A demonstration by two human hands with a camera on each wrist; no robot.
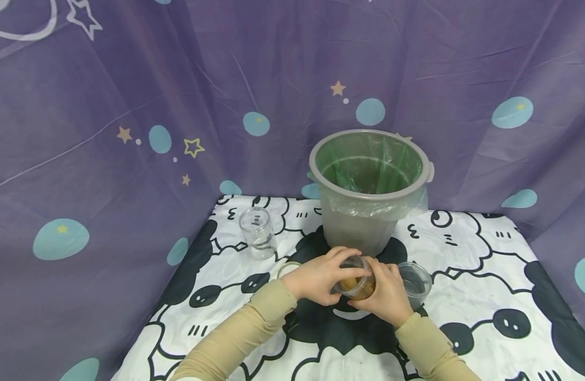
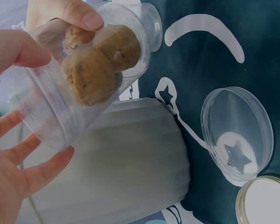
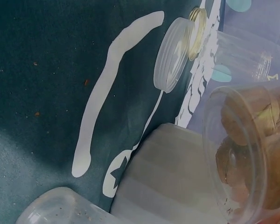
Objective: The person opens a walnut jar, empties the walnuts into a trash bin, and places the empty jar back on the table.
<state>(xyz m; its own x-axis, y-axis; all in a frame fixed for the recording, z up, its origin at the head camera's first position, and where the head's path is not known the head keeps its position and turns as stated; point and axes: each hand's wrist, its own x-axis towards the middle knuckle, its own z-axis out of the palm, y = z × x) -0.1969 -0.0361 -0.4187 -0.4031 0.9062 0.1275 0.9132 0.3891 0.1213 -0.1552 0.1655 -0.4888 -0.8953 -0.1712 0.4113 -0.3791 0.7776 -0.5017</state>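
Both hands hold a clear plastic jar (image 1: 352, 286) in front of the bin. Several brown walnuts (image 2: 91, 77) show through its wall, and it lies tilted in the left wrist view. My left hand (image 1: 321, 278) has its fingers and thumb around one end of the jar. My right hand (image 1: 386, 292) grips the jar's body from the other side; its thumb presses the wall in the left wrist view. Whether a lid sits on the held jar, I cannot tell. A loose clear lid (image 2: 238, 135) lies on the cloth beside a gold-rimmed lid (image 2: 266, 200).
A grey bin (image 1: 354, 227) with a green-tinted liner (image 1: 364, 169) stands just behind the hands. An upright clear jar (image 1: 258, 235) is at the left; another clear container (image 1: 415, 286) stands by the right hand. Patterned cloth (image 1: 216, 323) covers the table, before a purple curtain (image 1: 283, 58).
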